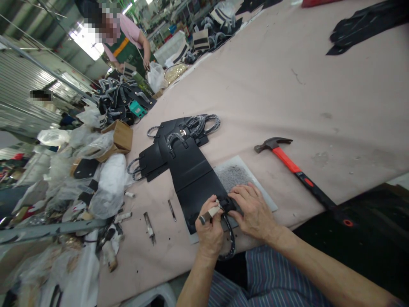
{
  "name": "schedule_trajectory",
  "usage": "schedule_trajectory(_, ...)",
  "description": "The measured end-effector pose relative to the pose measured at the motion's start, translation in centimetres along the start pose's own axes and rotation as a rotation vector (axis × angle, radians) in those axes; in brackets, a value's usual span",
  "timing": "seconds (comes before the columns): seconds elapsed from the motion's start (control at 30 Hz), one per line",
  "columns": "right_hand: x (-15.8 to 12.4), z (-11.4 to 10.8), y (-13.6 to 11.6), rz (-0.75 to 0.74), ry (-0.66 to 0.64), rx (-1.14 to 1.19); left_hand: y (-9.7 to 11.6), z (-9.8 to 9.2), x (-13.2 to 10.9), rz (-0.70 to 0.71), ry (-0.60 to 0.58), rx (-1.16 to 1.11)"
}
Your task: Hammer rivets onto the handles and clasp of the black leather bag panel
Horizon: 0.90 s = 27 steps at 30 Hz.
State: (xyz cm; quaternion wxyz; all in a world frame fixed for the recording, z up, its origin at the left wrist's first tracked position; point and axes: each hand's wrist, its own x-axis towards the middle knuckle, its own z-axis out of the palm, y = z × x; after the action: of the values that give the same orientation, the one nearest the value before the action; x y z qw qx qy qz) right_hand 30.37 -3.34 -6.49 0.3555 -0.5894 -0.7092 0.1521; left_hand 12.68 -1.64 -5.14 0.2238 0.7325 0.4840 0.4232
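Note:
A black bag panel (194, 179) lies on a grey pad (234, 175) at the table's near edge. My left hand (209, 232) is closed around a small metal punch tool (209, 214), its tip set against the panel's black handle tab (228, 204). My right hand (254, 209) presses down on that tab with bent fingers, pinning it. A wrapped black handle loop (230, 243) hangs off the table edge below my hands.
A red-handled hammer (292, 166) lies right of the pad. Several more black panels with handles (179, 136) sit further back. Two small punches (149, 228) lie left. Plastic bags and boxes (105, 170) crowd the left side. Another person (128, 42) works at the far end.

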Motion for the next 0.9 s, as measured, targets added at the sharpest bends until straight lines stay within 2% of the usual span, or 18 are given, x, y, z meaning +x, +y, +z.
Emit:
schedule_trajectory(0.47,-0.03,0.07,-0.07,-0.01,0.006,-0.03,-0.57,0.37,0.35,-0.032,-0.01,-0.058)
schedule_trajectory(0.9,0.0,0.23,-0.02,-0.032,0.018,-0.059,-0.86,0.72,0.81,0.015,-0.016,-0.092)
